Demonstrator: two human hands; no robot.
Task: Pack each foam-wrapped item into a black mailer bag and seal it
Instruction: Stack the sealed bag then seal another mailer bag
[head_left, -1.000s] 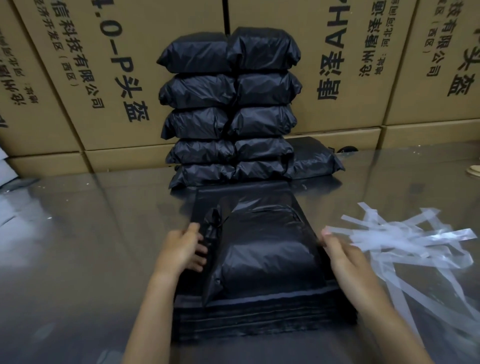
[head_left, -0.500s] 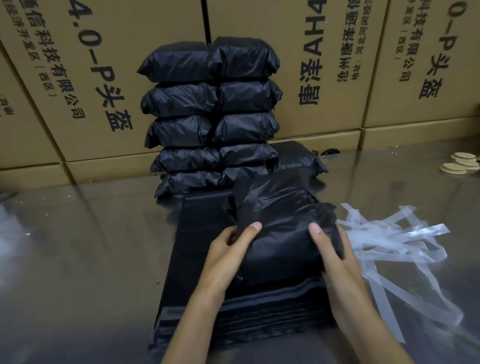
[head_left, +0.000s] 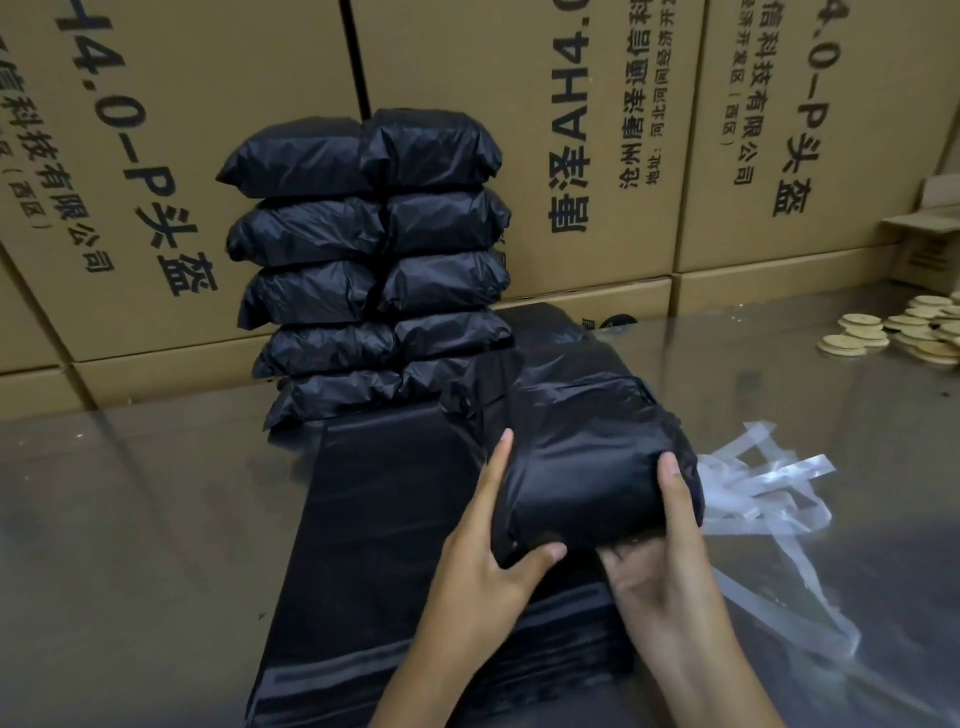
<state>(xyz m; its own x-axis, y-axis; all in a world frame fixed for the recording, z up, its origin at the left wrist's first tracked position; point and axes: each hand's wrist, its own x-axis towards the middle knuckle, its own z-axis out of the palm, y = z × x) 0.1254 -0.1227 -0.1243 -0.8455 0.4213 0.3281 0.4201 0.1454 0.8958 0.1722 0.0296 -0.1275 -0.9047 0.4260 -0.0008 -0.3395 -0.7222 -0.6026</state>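
Both hands grip one filled black bag (head_left: 582, 467), raised above the stack of flat bags (head_left: 384, 519) at counter (head_left: 130, 519) centre: left hand (head_left: 483, 566) curled around its seven o'clock corner, right hand (head_left: 670, 551) clasping its five o'clock edge. Packed bags (head_left: 374, 270) stacked at twelve o'clock.

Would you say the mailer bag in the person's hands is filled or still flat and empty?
Filled: the mailer bag bulges round and taut between the left hand and right hand, unlike the flat bags beneath.
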